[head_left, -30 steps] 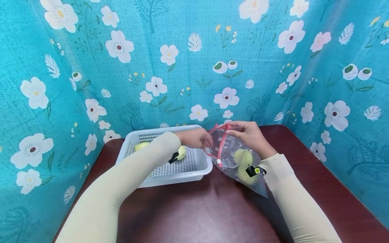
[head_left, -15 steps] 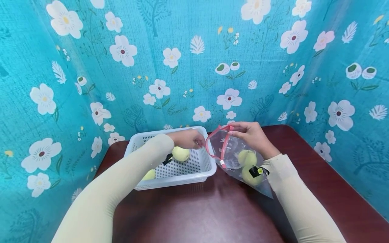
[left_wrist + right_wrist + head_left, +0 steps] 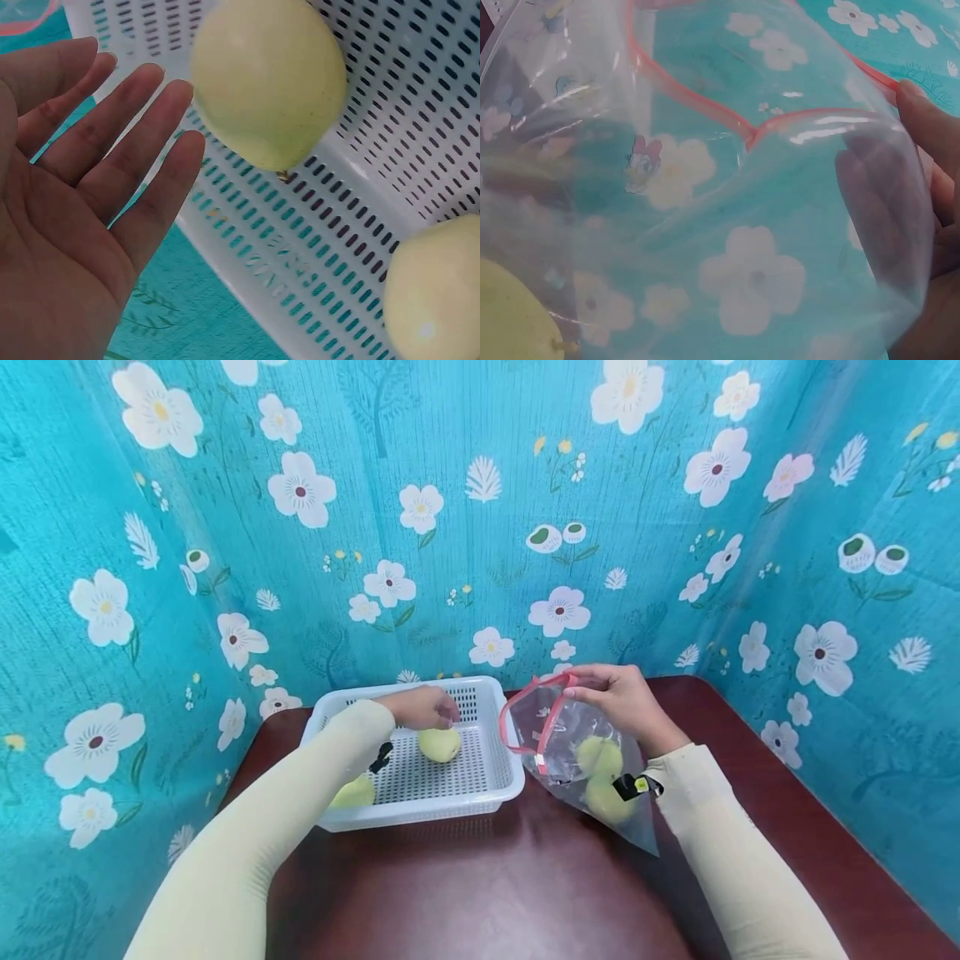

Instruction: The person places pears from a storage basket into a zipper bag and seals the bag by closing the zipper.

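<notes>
My left hand (image 3: pixel 427 708) is over the basket, just above a pale yellow-green pear (image 3: pixel 439 745). In the left wrist view its fingers are spread and loosely straight, with nothing in them, and their tips are close to that pear (image 3: pixel 268 82). A second pear (image 3: pixel 354 792) lies at the basket's near left, partly behind the sleeve. With thumb and fingers, my right hand (image 3: pixel 618 697) pinches the red zip rim of a clear plastic bag (image 3: pixel 558 781). The bag's mouth gapes toward the basket. Pears (image 3: pixel 611 800) show through the plastic low in the bag.
The white perforated basket (image 3: pixel 420 812) stands at the back of the dark red-brown table (image 3: pixel 480 893), left of the bag. A blue flowered cloth (image 3: pixel 465 552) hangs behind the table and along both sides.
My left hand has moved left, from the bag's mouth to above the pear in the basket. The right hand keeps its hold on the bag's rim.
</notes>
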Demonstrator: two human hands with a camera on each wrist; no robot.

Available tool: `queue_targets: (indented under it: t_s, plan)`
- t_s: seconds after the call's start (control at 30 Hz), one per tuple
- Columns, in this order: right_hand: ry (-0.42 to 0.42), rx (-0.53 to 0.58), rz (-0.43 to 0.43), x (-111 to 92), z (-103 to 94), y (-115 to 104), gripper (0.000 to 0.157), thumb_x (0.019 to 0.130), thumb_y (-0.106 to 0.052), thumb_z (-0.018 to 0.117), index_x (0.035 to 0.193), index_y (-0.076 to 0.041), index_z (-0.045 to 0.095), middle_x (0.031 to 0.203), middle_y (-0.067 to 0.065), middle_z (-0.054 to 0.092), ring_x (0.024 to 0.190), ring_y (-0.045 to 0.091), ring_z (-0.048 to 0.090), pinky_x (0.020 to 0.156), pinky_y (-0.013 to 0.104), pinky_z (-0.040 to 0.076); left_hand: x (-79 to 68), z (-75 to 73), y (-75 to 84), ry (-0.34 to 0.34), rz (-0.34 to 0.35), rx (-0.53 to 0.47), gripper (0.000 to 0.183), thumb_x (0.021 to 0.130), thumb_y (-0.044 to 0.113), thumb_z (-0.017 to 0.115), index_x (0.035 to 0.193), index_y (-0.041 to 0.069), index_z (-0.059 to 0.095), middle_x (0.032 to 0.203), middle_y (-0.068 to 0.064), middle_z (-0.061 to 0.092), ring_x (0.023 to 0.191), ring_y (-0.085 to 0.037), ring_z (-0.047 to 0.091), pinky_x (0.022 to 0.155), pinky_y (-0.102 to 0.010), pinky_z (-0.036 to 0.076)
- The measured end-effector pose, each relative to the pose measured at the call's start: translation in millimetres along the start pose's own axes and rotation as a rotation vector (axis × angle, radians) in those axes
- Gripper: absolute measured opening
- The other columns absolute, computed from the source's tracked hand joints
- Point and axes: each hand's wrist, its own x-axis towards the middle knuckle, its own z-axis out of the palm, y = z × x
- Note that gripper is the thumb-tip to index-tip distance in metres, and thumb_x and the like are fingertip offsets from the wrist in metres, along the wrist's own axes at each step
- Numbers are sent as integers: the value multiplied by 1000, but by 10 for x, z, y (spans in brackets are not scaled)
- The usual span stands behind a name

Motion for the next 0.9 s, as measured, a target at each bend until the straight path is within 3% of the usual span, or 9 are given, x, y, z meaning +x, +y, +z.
queue_targets:
  t_s: [0.13,0.27,0.4,0.47,0.67,0.83,0.9]
  plan:
    - [-20,-18,-34,-23,27,19,43,84,-31,77,120,-9,70,102,7,72,88,20,68,73,36,57,23,50,-159,19,-24,-11,21,96,22,62,114,14,70,112,2,65,109,-18,59,90,-37,49]
    - [-19,-34,-56,-19,0,-9,42,84,-29,77,120,-9,70,102,8,72,85,20,68,70,36,57,28,31,-197,78,-51,7,21,97,21,61,112,9,70,106,-1,66,100,-18,61,83,-35,51]
    - [-24,-40,-37,-25,-68,-15,45,84,-31,77,122,-8,69,103,9,72,88,22,68,71,38,57,68,49,-152,113,-131,69,25,100,30,56,100,9,69,87,-3,63,78,-16,57,68,-33,48]
    - [-21,-43,-37,-21,-93,-22,45,84,-32,77,121,-8,69,104,9,72,89,23,68,72,40,57,96,62,-147,123,-197,94,32,101,36,53,101,8,67,83,-3,60,73,-16,54,65,-33,46]
    - [-20,-32,-43,-7,-119,3,46,83,-35,77,120,-8,70,101,8,72,87,21,69,72,40,57,145,72,-212,82,-373,52,50,100,47,49,122,2,58,93,-9,63,81,-23,63,67,-34,50]
    - [-23,-14,-51,-18,-118,30,44,83,-32,77,118,-8,71,99,8,73,84,20,70,71,39,57,217,134,-386,28,-414,-4,55,94,54,55,110,2,64,101,-11,64,82,-27,65,64,-34,53]
    - [-21,-13,-58,-17,-116,34,43,83,-32,77,118,-8,71,100,8,73,84,20,70,71,38,57,207,149,-395,6,-417,-19,60,92,57,57,114,2,64,109,-12,63,84,-28,66,65,-36,55]
